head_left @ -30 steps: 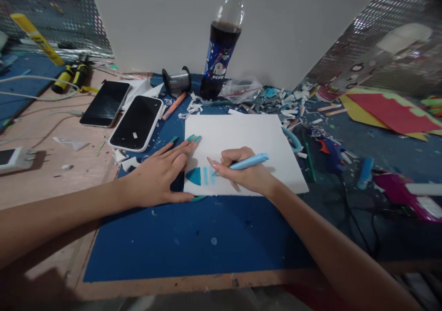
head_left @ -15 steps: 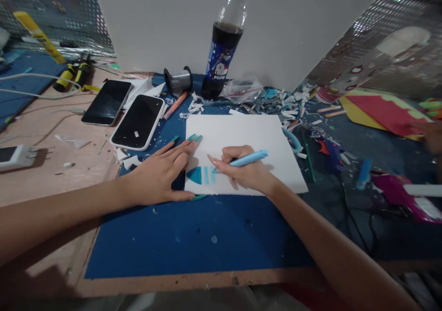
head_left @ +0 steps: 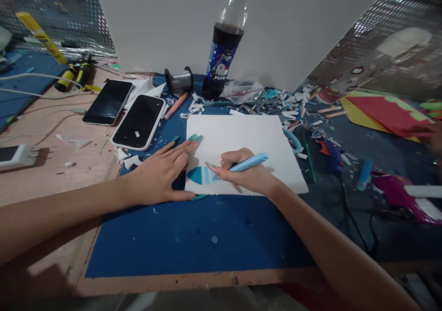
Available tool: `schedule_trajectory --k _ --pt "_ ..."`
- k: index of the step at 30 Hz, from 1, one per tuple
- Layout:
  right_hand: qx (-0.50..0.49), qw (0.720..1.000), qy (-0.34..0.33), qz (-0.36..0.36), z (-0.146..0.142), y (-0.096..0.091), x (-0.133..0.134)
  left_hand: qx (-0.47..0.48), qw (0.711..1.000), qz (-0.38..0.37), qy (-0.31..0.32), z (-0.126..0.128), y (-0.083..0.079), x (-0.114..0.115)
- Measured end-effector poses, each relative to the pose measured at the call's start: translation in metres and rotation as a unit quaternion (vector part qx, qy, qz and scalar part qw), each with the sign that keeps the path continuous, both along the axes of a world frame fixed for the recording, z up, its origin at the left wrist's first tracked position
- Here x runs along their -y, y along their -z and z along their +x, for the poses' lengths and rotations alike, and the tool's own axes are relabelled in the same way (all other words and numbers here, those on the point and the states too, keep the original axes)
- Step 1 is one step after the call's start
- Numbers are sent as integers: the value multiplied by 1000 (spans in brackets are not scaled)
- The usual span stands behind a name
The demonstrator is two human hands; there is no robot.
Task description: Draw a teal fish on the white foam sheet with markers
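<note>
We look down on a desk point(head_left: 48, 164) whose near edge runs across the bottom of our view, with a white panel point(head_left: 276, 25) standing toward its far edge. A blue mat point(head_left: 193, 237) covers the middle, stopping just short of that near edge. On the mat lies the sheet of paper point(head_left: 238, 131), flat. Behind it, toward the desk's far edge, we see a cola bottle point(head_left: 221, 58) and a litter of scraps point(head_left: 290, 101); a white-cased phone point(head_left: 140, 120) lies to the left. Our left hand point(head_left: 164, 175) is spread over the sheet's left edge, its grip released, fingers flat and clasping nothing, apparently bracing the paper. Our right hand point(head_left: 247, 170) rests on the sheet, its grip closed around a light-blue marker point(head_left: 250, 162) in a writing hold, the barrel slanting up to the right. Near the sheet's near left corner sit a filled teal shape point(head_left: 195, 175) and, just beside it, pale blue bands point(head_left: 207, 175). We judge the step in hand to be colouring the band at the marker's tip, though our fingers partly hide the contact. The next move, we think, calls for short, even strokes along that band, with the paper kept pinned.
</note>
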State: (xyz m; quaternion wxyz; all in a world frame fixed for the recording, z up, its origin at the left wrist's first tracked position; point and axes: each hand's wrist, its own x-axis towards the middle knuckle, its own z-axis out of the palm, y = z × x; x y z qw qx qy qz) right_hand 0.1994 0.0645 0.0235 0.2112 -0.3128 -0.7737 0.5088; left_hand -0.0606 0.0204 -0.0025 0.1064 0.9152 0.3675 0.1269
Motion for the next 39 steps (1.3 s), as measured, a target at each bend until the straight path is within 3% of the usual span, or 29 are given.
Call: schedule_trajectory --k 7,26,39 --pt "-5 1000 -5 -18 0 2 0 -11 1000 24 7 1 -1 1" --pt "-19 999 -37 -31 0 -1 1 4 1000 -15 -12 0 1 0" --pt "5 1000 1 -23 0 0 0 0 1000 -18 -11 0 -1 0"
